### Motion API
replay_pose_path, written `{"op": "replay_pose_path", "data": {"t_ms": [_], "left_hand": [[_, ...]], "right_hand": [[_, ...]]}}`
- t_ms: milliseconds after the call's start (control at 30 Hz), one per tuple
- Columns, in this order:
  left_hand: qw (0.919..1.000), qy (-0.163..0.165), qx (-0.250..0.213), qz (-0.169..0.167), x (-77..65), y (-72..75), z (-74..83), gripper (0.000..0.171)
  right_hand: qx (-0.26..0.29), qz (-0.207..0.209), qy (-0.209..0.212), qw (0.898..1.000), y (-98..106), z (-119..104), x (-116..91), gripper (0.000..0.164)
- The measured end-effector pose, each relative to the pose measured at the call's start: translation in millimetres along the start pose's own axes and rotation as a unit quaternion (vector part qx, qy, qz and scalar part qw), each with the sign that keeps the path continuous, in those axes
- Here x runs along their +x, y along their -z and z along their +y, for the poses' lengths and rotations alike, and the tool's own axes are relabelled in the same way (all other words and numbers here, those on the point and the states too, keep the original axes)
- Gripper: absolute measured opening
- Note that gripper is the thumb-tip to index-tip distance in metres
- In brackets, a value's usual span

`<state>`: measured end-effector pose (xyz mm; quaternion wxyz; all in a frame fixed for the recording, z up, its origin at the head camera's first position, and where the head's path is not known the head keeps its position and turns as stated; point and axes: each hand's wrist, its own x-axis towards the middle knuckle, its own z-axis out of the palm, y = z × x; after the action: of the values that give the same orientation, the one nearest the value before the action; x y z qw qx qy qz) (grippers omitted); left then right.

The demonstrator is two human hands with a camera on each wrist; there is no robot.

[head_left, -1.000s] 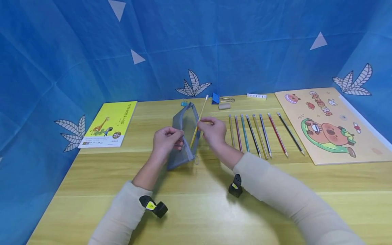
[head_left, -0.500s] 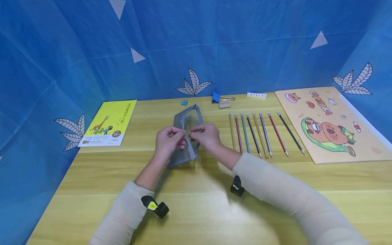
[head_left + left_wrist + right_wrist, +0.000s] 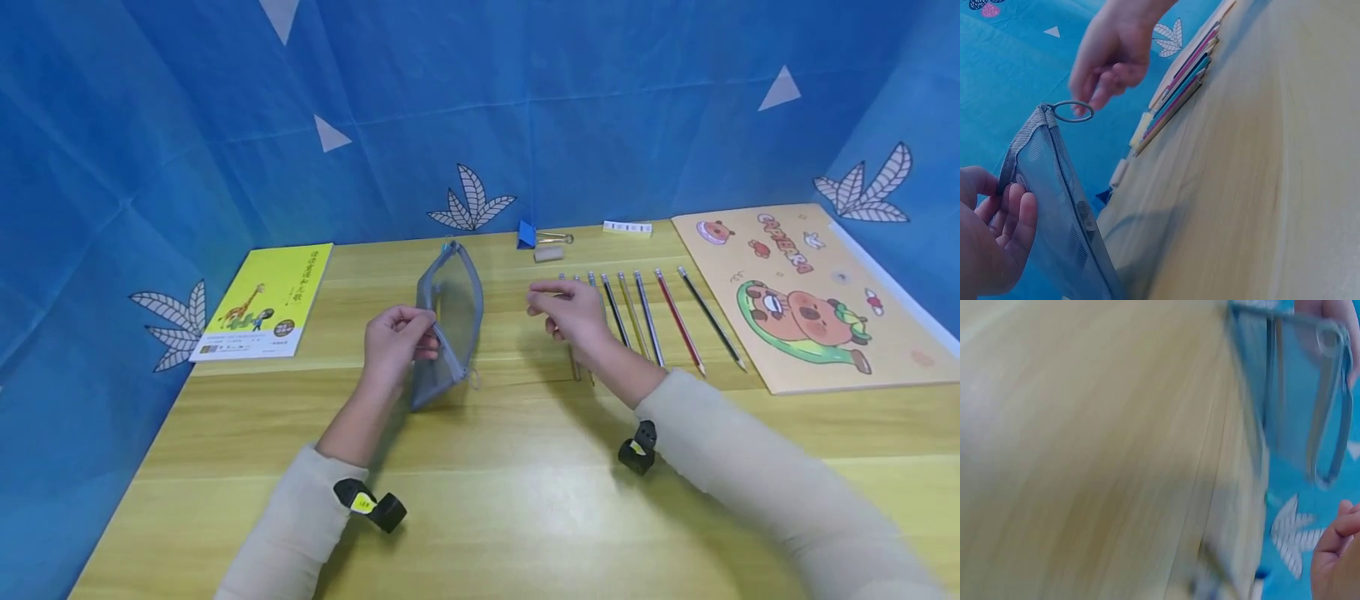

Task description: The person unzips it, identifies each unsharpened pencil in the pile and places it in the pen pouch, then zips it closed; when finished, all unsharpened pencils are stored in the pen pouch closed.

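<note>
Folder lettering: CAPYBARA runs down the tan folder (image 3: pixel 817 308) at the right, above a cartoon animal lying in a green curve
Book lettering: a column of Chinese characters marks the yellow book (image 3: pixel 281 287) at the far left, too small to read surely; beneath it, a giraffe and a small figure
Small print: marks on the white block (image 3: pixel 627 227) at the far edge are unreadable, likewise the yellow label on the left wrist camera (image 3: pixel 371 504)
Surface: pale wood-grain table (image 3: pixel 495 500), shadowed beneath both arms
Room: blue cloth (image 3: pixel 585 108) behind and at the sides, printed with white triangles and leaf sprigs
Pouch: grey mesh pouch (image 3: pixel 467 304), left of centre on the table, its zipped mouth gaping, a ring at its near end
Left hand (image 3: pixel 397 342): pinches the pouch's left edge between thumb and fingers
Right hand (image 3: pixel 573 312): in the air right of the pouch and apart from it, fingers loosely bent, holding nothing
Pencils: a row of pencils (image 3: pixel 648 317) between pouch and folder, the leftmost partly hidden by the right hand
Far edge: blue binder clip (image 3: pixel 527 236), with a brown cylinder (image 3: pixel 548 254) just nearer
Sleeves: pale, on both arms
</note>
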<state>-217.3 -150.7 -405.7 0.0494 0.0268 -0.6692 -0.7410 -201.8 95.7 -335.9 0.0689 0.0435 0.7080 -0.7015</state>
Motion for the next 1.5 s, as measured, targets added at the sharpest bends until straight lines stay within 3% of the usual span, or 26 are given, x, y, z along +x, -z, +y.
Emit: {"op": "replay_pose_path", "data": {"t_ms": [200,233,400,467,633,800,1000,1267,1400,1500], "left_hand": [[1.0000,0.005,-0.002,0.000,-0.9,-0.1,1.4,0.026],[1.0000,-0.001,0.006,0.005,2.9,0.7,-5.7,0.029],[0.9999,-0.006,0.010,0.005,3.3,1.5,-6.7,0.027],[1.0000,0.001,0.000,-0.001,-3.1,-0.7,2.2,0.021],[1.0000,0.004,0.008,0.004,-5.0,-2.1,5.1,0.012],[0.9996,0.001,0.023,0.016,0.7,-0.5,-5.1,0.013],[0.9995,-0.003,0.024,0.022,2.3,0.1,-7.3,0.018],[0.9996,-0.003,0.017,0.023,4.0,0.3,-10.6,0.019],[0.9996,-0.001,0.018,0.020,4.2,0.3,-12.0,0.026],[0.9997,-0.002,0.016,0.018,4.5,0.1,-12.3,0.030]], "right_hand": [[-0.026,0.063,0.005,0.998,47,3,4,0.032],[-0.032,0.073,0.003,0.997,54,4,4,0.033],[-0.053,0.109,0.001,0.993,84,10,5,0.036],[-0.074,0.124,0.001,0.989,94,14,6,0.036],[-0.141,0.152,-0.012,0.978,109,25,8,0.037],[-0.193,0.151,-0.023,0.969,116,35,9,0.037],[-0.285,0.141,-0.020,0.948,119,41,10,0.039],[-0.416,0.116,0.013,0.902,115,42,10,0.038],[-0.452,0.107,0.029,0.885,113,42,10,0.034],[-0.466,0.101,0.033,0.878,112,41,9,0.029]]}}
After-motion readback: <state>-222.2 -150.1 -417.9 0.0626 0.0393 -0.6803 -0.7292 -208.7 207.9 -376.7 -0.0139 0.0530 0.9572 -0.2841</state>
